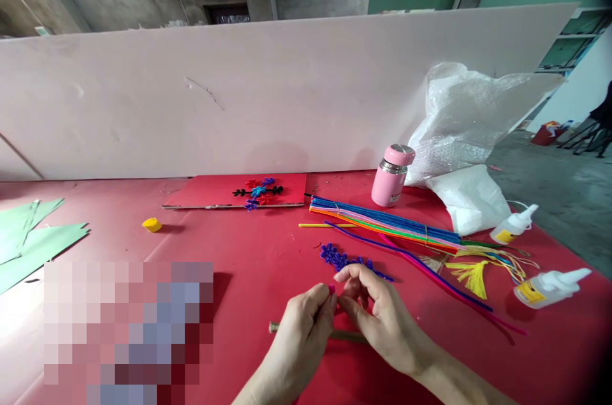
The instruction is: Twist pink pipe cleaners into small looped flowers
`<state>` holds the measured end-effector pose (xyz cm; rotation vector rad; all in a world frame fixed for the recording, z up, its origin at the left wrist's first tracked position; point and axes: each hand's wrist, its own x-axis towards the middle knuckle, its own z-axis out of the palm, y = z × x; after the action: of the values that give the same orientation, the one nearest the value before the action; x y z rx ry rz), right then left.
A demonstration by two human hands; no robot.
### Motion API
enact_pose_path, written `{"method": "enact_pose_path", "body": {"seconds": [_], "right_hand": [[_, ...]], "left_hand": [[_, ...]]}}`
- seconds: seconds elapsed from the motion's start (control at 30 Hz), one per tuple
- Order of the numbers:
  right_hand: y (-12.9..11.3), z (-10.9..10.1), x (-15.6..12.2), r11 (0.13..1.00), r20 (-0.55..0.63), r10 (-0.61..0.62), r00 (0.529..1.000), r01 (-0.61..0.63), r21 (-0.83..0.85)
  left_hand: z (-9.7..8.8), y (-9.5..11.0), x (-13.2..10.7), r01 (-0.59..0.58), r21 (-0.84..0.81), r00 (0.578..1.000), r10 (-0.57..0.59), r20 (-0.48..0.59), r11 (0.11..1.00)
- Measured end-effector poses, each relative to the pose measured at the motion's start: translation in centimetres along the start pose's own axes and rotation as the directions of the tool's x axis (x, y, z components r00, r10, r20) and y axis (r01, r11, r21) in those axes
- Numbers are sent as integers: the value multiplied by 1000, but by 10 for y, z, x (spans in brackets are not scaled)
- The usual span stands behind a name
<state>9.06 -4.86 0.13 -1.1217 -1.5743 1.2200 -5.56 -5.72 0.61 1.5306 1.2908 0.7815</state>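
Several green sheets [45,245], overlapped, at far left of red surface [248,303]. To the right, small yellow cap [152,224]. Farther right and toward rear, red board [210,191], laid flat near upright pale panel [287,99]. On right half of board, cluster of flower and leaf pieces [259,191] in red, blue, cyan and black.

Near front edge, slender brownish rod [349,335], left end projecting past left grip [306,322], further length visible between both grips. Left grip pinched, thumb against forefinger, on small pink piece [331,289]. Location of pink piece: at left fingertips, above rod, mostly covered. Just beyond, row of dark blue flowers [340,258] on surface.

Right grip [382,316] opposite, fingers curled and thumb directed at pink piece; cannot tell whether grasping, contact hidden by fingers.

Behind right grip, tied bundle of coloured stems [382,220], mainly blue, pink, orange and green, with loose blue stem [406,250] and magenta stem [507,324] slanting rightward in front. Behind bundle, upright pink flask [389,182]. Farther right, bubble wrap [459,131], yellow tassel [471,274], white packet [471,198], then rear glue bottle [511,226] and front glue bottle [549,289], both tilted, nozzles pointing right.
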Motion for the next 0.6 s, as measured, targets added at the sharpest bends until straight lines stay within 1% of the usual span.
{"method": "enact_pose_path", "body": {"seconds": [0.1, 0.2, 0.3, 0.37, 0.43, 0.5, 0.6], "right_hand": [[1, 1, 0, 986, -18, 93, 995, -90, 140], [2, 0, 2, 963, -14, 113, 993, -106, 247], [1, -4, 5, 955, 22, 76, 997, -79, 285], [2, -7, 6, 962, 62, 27, 998, -42, 271], [3, -9, 6, 969, 82, -11, 997, -10, 249], [5, -10, 6, 972, 76, -24, 997, 5, 235], [7, -10, 5, 971, 67, -47, 997, 30, 236]], "left_hand": [[0, 3, 0, 55, -77, 998, -52, 46, 996], [1, 5, 1, 129, -250, 988, -104, 112, 960], [0, 5, 3, 187, -432, 979, -132, 156, 882], [0, 3, 3, 219, -508, 973, -149, 174, 833], [-1, 1, 3, 246, -553, 968, -168, 188, 796], [-2, -1, 3, 264, -579, 963, -176, 204, 771], [-3, -4, 1, 275, -591, 959, -169, 229, 758]]}}
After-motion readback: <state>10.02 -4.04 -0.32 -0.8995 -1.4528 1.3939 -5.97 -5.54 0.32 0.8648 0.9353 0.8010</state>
